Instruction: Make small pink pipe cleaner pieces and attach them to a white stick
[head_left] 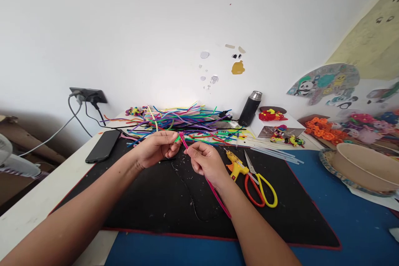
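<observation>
My left hand [160,147] pinches a small pink-and-green piece of twisted pipe cleaner [178,138] between thumb and fingers. From this piece a long pink pipe cleaner [215,193] runs down to the right. My right hand [207,162] is closed on the pink strand just below the piece, and the loose end trails under my right wrist. Both hands are held above a black mat [149,203] with a red edge. A yellow glue gun [237,165] and scissors [260,185] with red and yellow handles lie right of my right hand.
A heap of coloured pipe cleaners [187,118] lies along the wall. A black phone [102,146] rests at the left. At the right stand a dark bottle [250,109], clear glue sticks [277,153], a beige basin [368,166] and orange pipe-cleaner pieces [326,130].
</observation>
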`<state>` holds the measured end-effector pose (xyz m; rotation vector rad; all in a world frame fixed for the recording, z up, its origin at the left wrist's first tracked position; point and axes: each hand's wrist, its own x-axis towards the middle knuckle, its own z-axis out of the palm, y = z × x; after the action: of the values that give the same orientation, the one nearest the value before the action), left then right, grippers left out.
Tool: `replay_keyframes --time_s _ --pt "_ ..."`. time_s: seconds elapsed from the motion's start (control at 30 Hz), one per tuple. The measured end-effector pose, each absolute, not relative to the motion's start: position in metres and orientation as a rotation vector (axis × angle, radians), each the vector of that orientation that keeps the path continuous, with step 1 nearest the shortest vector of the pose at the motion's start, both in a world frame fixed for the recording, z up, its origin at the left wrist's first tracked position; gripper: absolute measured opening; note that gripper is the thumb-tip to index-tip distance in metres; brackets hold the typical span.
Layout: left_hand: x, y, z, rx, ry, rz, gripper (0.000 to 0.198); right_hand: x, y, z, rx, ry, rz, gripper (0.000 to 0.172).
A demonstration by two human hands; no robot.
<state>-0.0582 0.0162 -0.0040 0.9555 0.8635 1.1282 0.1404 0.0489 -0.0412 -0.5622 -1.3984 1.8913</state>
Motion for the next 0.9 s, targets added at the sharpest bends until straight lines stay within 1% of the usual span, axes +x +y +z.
replay_keyframes --time_s 0.37,0.7,0.9 --pt "-0.054 0.014 -0.006 0.930 0.797 1.089 0.043 0.138 0.050 -0.045 -0.592 -1.352 1.897 0.043" --pt "-0.043 0.010 -0.016 0.790 0.718 1.044 0.037 0.137 0.051 -0.050 -0.659 -1.339 1.939 0.048" --pt "-0.039 0.004 -0.010 0.727 0.696 0.972 0.030 0.137 0.050 -0.047 -0.685 -1.354 1.937 0.050"
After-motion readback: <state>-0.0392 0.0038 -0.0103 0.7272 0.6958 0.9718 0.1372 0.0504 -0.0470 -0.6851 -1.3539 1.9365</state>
